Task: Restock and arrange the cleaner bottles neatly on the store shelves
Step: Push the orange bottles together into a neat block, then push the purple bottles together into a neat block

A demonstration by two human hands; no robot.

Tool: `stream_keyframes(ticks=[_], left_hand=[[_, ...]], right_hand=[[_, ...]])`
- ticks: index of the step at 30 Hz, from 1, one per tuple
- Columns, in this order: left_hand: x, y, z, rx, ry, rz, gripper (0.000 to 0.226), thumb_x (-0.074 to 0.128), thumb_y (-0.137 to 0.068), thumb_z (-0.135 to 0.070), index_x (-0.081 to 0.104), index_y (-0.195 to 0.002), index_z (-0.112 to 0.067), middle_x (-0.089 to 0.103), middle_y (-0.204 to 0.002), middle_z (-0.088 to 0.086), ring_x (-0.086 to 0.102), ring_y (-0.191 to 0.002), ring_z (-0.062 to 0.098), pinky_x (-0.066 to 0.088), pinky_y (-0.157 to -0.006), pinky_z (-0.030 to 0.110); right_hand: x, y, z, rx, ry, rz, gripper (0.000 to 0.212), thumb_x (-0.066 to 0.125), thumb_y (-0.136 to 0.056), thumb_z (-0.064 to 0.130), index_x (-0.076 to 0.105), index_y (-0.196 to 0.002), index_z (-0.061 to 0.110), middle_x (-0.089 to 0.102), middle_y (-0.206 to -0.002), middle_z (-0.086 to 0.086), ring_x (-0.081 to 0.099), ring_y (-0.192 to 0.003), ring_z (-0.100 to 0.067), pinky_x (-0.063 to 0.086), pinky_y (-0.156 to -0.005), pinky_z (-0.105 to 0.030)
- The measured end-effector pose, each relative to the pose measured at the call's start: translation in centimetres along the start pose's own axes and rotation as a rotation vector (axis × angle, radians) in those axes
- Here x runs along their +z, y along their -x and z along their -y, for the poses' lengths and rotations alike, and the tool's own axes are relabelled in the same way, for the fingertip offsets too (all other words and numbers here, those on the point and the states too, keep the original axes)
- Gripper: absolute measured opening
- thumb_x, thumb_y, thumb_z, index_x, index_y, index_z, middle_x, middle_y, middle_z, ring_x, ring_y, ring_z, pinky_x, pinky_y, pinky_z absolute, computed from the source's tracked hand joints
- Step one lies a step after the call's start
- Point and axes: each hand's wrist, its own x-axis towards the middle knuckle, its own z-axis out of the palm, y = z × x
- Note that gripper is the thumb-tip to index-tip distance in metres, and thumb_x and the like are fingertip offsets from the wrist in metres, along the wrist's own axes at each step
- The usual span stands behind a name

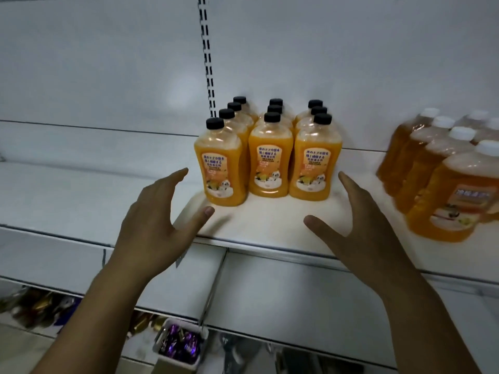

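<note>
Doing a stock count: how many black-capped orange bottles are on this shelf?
10 black-capped bottles on the shelf, in three front-to-back columns: four in the left column, three in the middle column, three in the right column. Others may hide behind.

The white metal shelf carries three rows of black-capped orange cleaner bottles; white-capped amber bottles stand right.

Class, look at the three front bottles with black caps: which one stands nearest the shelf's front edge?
The leftmost front bottle, nearest the left hand. It heads a row of four; the other two head rows of three and sit further back.
</note>
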Motion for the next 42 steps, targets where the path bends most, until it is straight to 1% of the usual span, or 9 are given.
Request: stream_keyframes(ticks=[3, 5, 9, 14, 18, 22, 29, 36, 42], left_hand=[[-0.6, 1.6, 0.7, 0.027, 0.079, -0.037, 0.072, 0.06, -0.087, -0.071, 0.043, -0.15, -0.039, 0.054, -0.145, -0.017, 0.051, -0.133, 0.009, 0.048, -0.103, 0.045], [-1.0, 2.2, 1.3, 0.067, 0.125, -0.03, 0.067, 0.06, -0.089, -0.073, 0.048, -0.145, -0.04, 0.056, -0.139, -0.02, 0.052, -0.128, 0.006, 0.048, -0.1, 0.041], [-1.0, 2.6, 1.4, 0.249, 0.176, 0.094, 0.068, 0.057, -0.087, -0.072, 0.046, -0.147, -0.042, 0.05, -0.143, -0.026, 0.048, -0.132, 0.003, 0.041, -0.104, 0.036], [1.5, 4.1, -1.1, 0.465, 0.225, 0.27, 0.074, 0.058, -0.088, -0.074, 0.046, -0.151, -0.038, 0.054, -0.15, -0.012, 0.048, -0.135, 0.011, 0.041, -0.106, 0.036], [5.1, 5.7, -4.4, 0.695, 0.307, 0.386, 0.073, 0.056, -0.091, -0.073, 0.048, -0.152, -0.032, 0.057, -0.148, -0.008, 0.053, -0.135, 0.016, 0.044, -0.111, 0.043], [8.3, 8.4, -9.3, 0.828, 0.348, 0.493, 0.076, 0.051, -0.092, -0.077, 0.045, -0.154, -0.033, 0.054, -0.152, -0.009, 0.05, -0.14, 0.017, 0.042, -0.116, 0.052], [12.3, 14.0, -20.4, 1.042, 0.358, 0.597, 0.08, 0.044, -0.089, -0.082, 0.046, -0.153, -0.034, 0.055, -0.153, -0.009, 0.053, -0.139, 0.018, 0.041, -0.117, 0.051], [15.9, 20.5, -32.0, 1.153, 0.377, 0.616, 0.077, 0.048, -0.09, -0.078, 0.046, -0.153, -0.033, 0.057, -0.152, -0.007, 0.055, -0.137, 0.02, 0.042, -0.116, 0.051], [18.7, 24.8, -40.8, 1.189, 0.403, 0.642, 0.076, 0.049, -0.091, -0.076, 0.045, -0.153, -0.033, 0.055, -0.154, -0.007, 0.053, -0.14, 0.021, 0.04, -0.117, 0.052]], right_hand=[[0.0, 2.2, 0.6, 0.044, 0.05, 0.011, 0.103, 0.054, -0.073, 0.092, 0.018, -0.159, 0.048, 0.024, -0.171, 0.014, 0.028, -0.156, -0.02, 0.036, -0.121, -0.055], [-0.2, 3.5, 1.3, 0.067, 0.035, -0.013, 0.103, 0.054, -0.07, 0.089, 0.021, -0.158, 0.047, 0.024, -0.17, 0.014, 0.027, -0.157, -0.019, 0.037, -0.121, -0.058], [-0.2, 7.0, 2.8, 0.079, 0.063, -0.092, 0.099, 0.059, -0.075, 0.081, 0.024, -0.159, 0.044, 0.027, -0.169, 0.014, 0.025, -0.156, -0.012, 0.035, -0.123, -0.052], [-0.9, 13.7, 3.7, 0.247, 0.191, -0.104, 0.095, 0.058, -0.083, 0.079, 0.011, -0.161, 0.052, 0.014, -0.171, 0.025, 0.009, -0.158, -0.002, 0.018, -0.125, -0.033], [-2.8, 20.5, 4.1, 0.367, 0.265, -0.19, 0.095, 0.056, -0.083, 0.08, 0.014, -0.161, 0.049, 0.019, -0.171, 0.019, 0.014, -0.158, -0.006, 0.024, -0.127, -0.042], [-6.0, 27.0, 3.7, 0.489, 0.324, -0.297, 0.095, 0.06, -0.084, 0.079, 0.018, -0.162, 0.046, 0.023, -0.171, 0.013, 0.018, -0.158, -0.011, 0.031, -0.125, -0.052], [-11.7, 36.0, 1.5, 0.634, 0.418, -0.43, 0.095, 0.059, -0.085, 0.079, 0.018, -0.162, 0.043, 0.029, -0.169, 0.01, 0.024, -0.157, -0.013, 0.035, -0.122, -0.053], [-19.5, 43.0, -2.9, 0.753, 0.455, -0.474, 0.095, 0.057, -0.087, 0.078, 0.013, -0.163, 0.044, 0.019, -0.172, 0.011, 0.015, -0.159, -0.014, 0.023, -0.125, -0.051], [-26.6, 47.3, -7.4, 0.785, 0.484, -0.494, 0.096, 0.059, -0.087, 0.075, 0.015, -0.164, 0.039, 0.023, -0.171, 0.007, 0.019, -0.158, -0.015, 0.021, -0.123, -0.044]])
